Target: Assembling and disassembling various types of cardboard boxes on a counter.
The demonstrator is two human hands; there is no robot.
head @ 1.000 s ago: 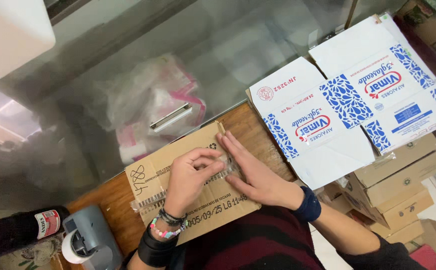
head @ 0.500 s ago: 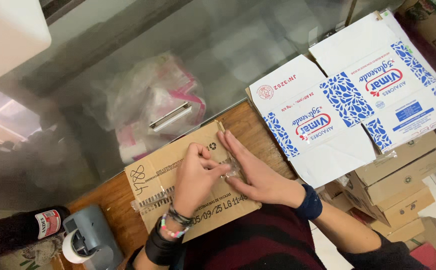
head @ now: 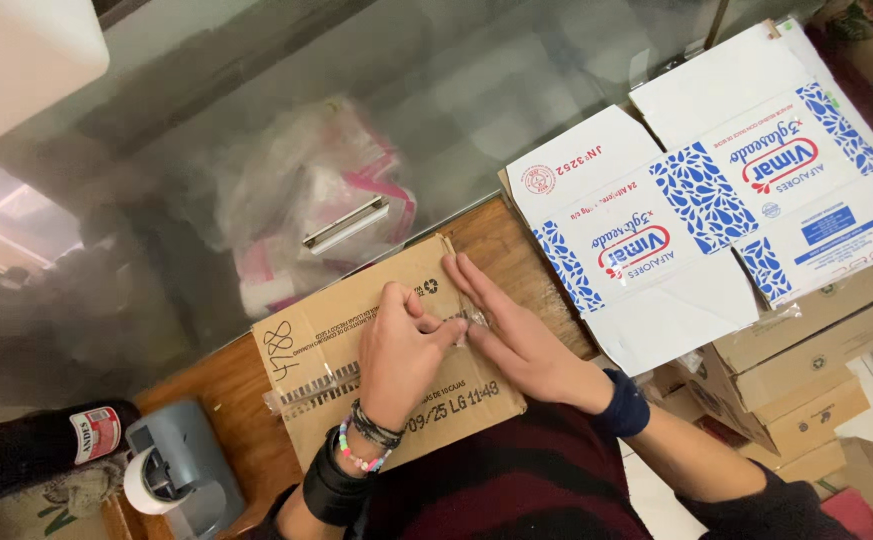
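At the far left a dark bottle (head: 41, 452) with a red and white label lies partly cut off by the frame edge, and just beside it a grey tape dispenser (head: 178, 478) with a white roll sits on the wooden table (head: 226, 400). Next comes the flattened brown cardboard box (head: 376, 360), lying on the table right in front of the person, with a strip of clear tape (head: 306, 390) running across it; the middle of that strip is hidden under the hands. The left hand (head: 401, 350), with 2 or 3 bracelets and a black wristband, presses down on the box, fingers curled and fingertips pinching or pushing the tape, grasping nothing I can make out. The right hand (head: 516, 335) lies flat and released, fingers stretched along the tape line, touching the left fingertips. Behind the box a crumpled clear plastic bag (head: 316, 200) with pink trim shows dimly under a reflective glass top, its contents hard to tell. To the right 2 flattened white and blue cartons (head: 716, 200) overlap, above a stack of brown boxes (head: 806, 380) partly cut off. Compared with 1 second ago, both hands have stayed on the same spot, the left hand shifted only slightly toward the right.
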